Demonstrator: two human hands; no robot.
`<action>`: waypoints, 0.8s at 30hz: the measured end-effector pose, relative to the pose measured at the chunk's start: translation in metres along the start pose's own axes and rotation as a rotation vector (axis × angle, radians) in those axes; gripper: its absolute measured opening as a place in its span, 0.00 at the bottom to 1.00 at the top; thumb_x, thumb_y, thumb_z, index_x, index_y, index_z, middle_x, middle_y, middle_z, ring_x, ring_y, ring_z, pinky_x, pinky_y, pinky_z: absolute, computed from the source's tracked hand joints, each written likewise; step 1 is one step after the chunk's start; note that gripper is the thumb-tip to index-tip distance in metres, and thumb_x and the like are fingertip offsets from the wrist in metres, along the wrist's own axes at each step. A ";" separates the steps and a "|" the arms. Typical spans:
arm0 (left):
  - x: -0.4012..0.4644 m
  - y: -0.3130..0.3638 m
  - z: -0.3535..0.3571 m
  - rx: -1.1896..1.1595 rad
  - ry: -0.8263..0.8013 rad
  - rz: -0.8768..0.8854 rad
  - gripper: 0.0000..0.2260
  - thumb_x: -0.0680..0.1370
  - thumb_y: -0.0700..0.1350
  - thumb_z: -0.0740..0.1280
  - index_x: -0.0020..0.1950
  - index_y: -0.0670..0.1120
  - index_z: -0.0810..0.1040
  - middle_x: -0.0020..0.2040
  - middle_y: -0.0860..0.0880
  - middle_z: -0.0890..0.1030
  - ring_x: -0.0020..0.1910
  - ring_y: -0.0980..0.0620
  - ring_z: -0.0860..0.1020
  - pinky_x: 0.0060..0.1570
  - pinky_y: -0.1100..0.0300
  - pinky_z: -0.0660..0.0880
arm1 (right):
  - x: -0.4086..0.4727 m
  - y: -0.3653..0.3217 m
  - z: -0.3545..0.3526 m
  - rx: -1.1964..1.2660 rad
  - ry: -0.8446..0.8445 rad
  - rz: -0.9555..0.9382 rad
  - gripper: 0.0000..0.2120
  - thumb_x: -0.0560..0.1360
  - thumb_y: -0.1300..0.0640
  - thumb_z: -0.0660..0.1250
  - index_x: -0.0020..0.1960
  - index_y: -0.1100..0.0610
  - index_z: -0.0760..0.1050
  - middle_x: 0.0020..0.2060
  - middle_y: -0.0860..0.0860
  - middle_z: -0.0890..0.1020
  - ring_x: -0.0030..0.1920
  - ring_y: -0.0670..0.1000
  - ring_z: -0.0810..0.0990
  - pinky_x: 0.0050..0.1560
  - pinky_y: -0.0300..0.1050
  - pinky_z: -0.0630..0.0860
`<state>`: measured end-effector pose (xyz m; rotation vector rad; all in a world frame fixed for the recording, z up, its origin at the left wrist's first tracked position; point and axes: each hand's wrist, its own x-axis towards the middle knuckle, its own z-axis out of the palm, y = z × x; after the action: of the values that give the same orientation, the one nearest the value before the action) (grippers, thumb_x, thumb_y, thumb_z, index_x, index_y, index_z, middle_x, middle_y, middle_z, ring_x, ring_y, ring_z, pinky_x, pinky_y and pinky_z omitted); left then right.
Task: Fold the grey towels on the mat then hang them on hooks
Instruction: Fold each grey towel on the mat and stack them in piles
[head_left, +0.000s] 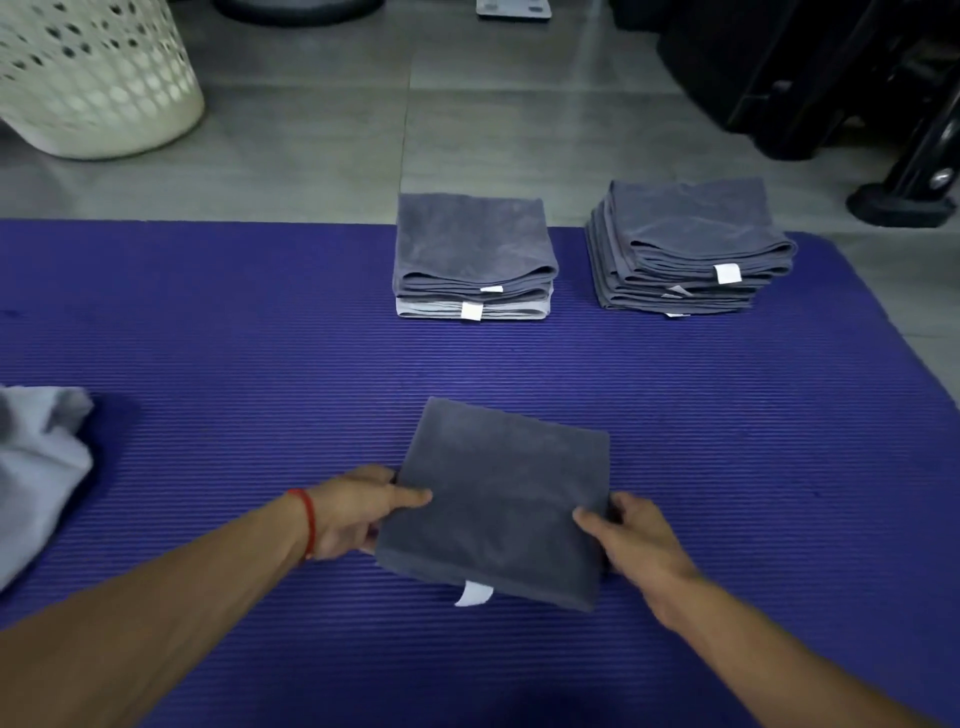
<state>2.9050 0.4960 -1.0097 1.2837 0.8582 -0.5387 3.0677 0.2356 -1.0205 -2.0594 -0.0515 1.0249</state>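
Note:
A dark grey folded towel (501, 501) lies square on the blue ribbed mat (234, 338), a white tag sticking out of its near edge. My left hand (358, 512) grips its left edge, thumb on top and fingers underneath. My right hand (626, 538) grips its right edge the same way. Two stacks of folded grey towels stand at the mat's far side: a middle stack (472, 249) with a lighter towel at the bottom, and a taller right stack (691, 244). No hooks are in view.
A loose light grey cloth (36, 462) lies crumpled at the mat's left edge. A cream perforated laundry basket (93, 78) stands on the tiled floor at the far left. Black equipment with a foot (898, 202) occupies the far right.

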 end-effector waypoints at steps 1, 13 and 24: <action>-0.002 -0.002 0.002 -0.001 0.031 0.035 0.17 0.79 0.51 0.71 0.66 0.47 0.78 0.58 0.50 0.85 0.58 0.50 0.83 0.63 0.46 0.78 | -0.002 0.004 0.006 -0.082 0.041 -0.020 0.09 0.77 0.50 0.73 0.54 0.52 0.80 0.47 0.47 0.87 0.47 0.48 0.86 0.53 0.52 0.83; -0.059 0.043 0.017 -0.127 0.129 0.197 0.13 0.83 0.46 0.65 0.62 0.38 0.77 0.43 0.36 0.85 0.37 0.43 0.83 0.31 0.57 0.78 | -0.037 -0.045 -0.008 0.569 -0.154 0.082 0.15 0.81 0.56 0.68 0.64 0.61 0.74 0.53 0.58 0.86 0.50 0.59 0.87 0.41 0.51 0.83; -0.031 0.217 -0.050 -0.237 0.567 0.705 0.10 0.82 0.44 0.67 0.60 0.40 0.77 0.48 0.41 0.84 0.35 0.46 0.83 0.25 0.57 0.77 | 0.060 -0.259 -0.050 0.621 -0.073 -0.483 0.12 0.80 0.63 0.68 0.62 0.54 0.75 0.48 0.51 0.86 0.43 0.49 0.87 0.40 0.43 0.82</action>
<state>3.0401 0.5905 -0.8574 1.4267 0.8201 0.4952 3.2193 0.3981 -0.8654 -1.3526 -0.2266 0.6957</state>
